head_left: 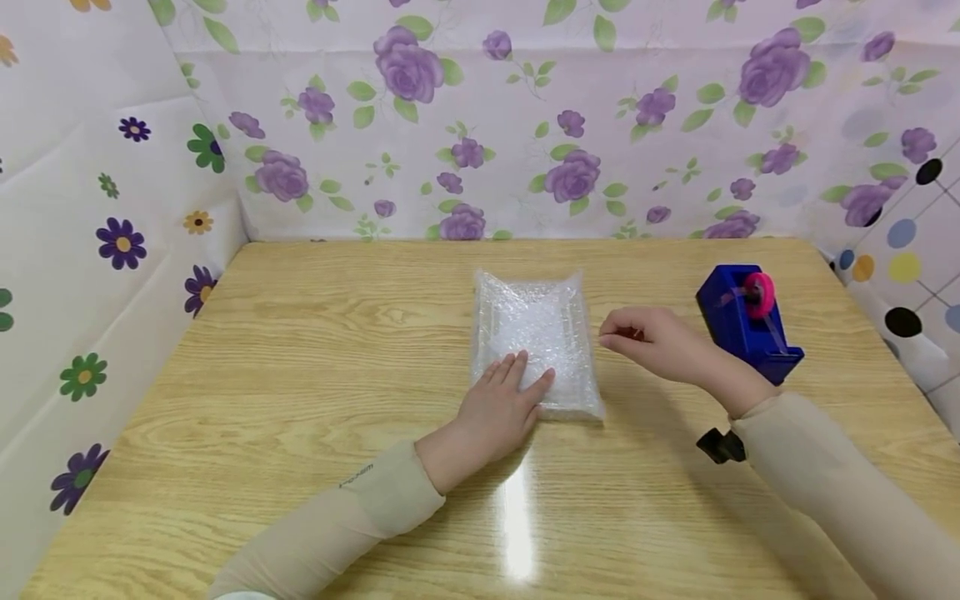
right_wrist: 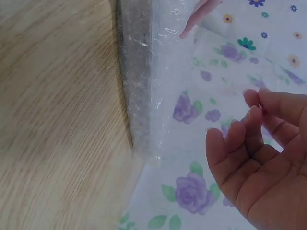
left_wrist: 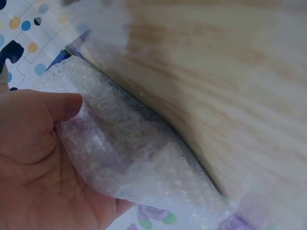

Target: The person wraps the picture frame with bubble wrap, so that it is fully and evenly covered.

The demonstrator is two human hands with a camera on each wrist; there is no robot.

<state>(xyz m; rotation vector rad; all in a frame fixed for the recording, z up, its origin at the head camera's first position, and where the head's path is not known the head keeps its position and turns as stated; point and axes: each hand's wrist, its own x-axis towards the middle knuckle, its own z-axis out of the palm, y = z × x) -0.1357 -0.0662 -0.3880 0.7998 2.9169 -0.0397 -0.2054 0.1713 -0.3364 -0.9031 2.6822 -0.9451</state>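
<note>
A flat bundle in clear bubble wrap (head_left: 528, 321) lies on the table. My left hand (head_left: 498, 408) rests on its near part with fingers spread. Up close, the left thumb (left_wrist: 67, 106) lies against the wrap's edge and the other fingers are mostly hidden by it. Just to the right of the bundle, my right hand (head_left: 656, 342) is raised, thumb and index fingertips pinched together. A thin strip of clear tape, barely visible, seems to be between them. In the right wrist view, the right hand (right_wrist: 268, 158) is apart from the wrapped bundle (right_wrist: 141, 81).
A blue tape dispenser (head_left: 750, 325) with a pink-cored roll (head_left: 761, 295) stands at the right, beyond the right forearm. The wooden table (head_left: 322, 333) meets a floral cloth (head_left: 465, 150) at the back, with patterned sheets on both sides.
</note>
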